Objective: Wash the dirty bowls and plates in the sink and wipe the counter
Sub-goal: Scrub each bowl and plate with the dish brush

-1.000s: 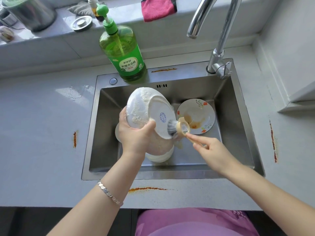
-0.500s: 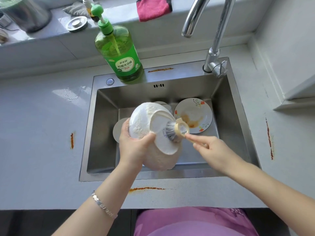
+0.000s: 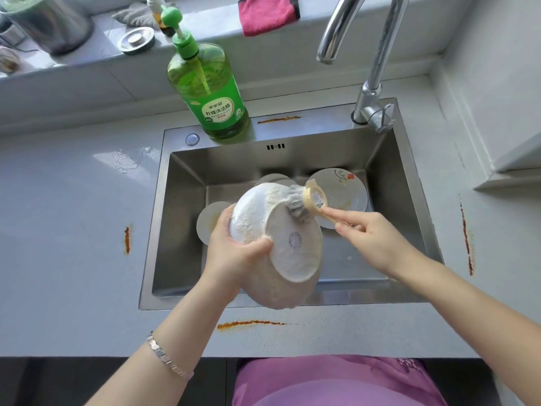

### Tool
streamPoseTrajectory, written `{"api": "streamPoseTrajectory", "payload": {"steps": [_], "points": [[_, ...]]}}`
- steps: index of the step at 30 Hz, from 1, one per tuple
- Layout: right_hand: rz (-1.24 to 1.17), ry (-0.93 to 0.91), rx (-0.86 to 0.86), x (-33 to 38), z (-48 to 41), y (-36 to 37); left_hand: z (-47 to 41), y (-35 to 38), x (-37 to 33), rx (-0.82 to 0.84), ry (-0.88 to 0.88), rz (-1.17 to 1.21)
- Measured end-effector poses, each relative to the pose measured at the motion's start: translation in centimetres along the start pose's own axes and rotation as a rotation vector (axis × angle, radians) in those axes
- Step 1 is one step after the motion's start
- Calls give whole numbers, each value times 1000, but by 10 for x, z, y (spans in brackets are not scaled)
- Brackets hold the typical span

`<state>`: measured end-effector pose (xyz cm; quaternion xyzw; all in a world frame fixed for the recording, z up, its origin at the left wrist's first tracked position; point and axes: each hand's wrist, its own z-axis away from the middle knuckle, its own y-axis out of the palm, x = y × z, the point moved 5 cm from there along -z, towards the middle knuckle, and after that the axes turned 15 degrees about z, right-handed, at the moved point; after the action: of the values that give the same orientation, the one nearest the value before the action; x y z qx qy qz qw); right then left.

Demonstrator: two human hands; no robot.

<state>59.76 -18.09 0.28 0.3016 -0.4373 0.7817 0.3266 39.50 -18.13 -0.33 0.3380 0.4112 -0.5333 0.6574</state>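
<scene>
My left hand (image 3: 234, 250) grips a soapy white bowl (image 3: 281, 244) by its rim, bottom side turned up, over the steel sink (image 3: 181, 218). My right hand (image 3: 369, 238) holds a dish brush (image 3: 307, 200) by its wooden handle, and the bristles press on the bowl's upper right edge. A dirty patterned plate (image 3: 348, 186) with orange stains lies in the sink's far right. Another stained plate (image 3: 209, 221) shows at the left, behind my left hand. A third dish (image 3: 272, 178) peeks out behind the bowl.
A green dish soap bottle (image 3: 207, 89) stands on the sink's back ledge. The faucet (image 3: 371, 68) arches over the right side. A pink cloth (image 3: 266, 13) hangs on the sill. Orange smears mark the counter (image 3: 73, 215) at the front, left and right.
The bowl has dropped lower and tilted so its base faces me more. The brush has slid from the base up to the bowl's upper right edge.
</scene>
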Motion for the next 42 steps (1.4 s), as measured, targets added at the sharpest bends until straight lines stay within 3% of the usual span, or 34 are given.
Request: {"api": "streamPoseTrajectory", "payload": {"steps": [5,9,14,18,22,27,32,36,42], "points": [[29,-152,65,18,13,23,-1,2,0,55,6,-70],[105,-5,48,3,-4,4,-2,-2,0,71,-2,-101],[42,-108,118,19,9,21,-4,-6,3,57,-11,-64],[99,6,64,5,-3,3,-2,-12,1,23,-3,-41],[47,-39,139,9,8,17,-3,-11,2,-4,-1,-18],[75,75,55,-19,4,17,-3,-12,-1,-34,16,-25],[183,76,197,-39,18,42,-12,-31,-5,-84,51,-54],[170,217,57,-70,6,26,-33,-59,-20,-129,158,-259],[148,200,26,-68,-6,29,-78,-80,-19,-122,280,-875]]}}
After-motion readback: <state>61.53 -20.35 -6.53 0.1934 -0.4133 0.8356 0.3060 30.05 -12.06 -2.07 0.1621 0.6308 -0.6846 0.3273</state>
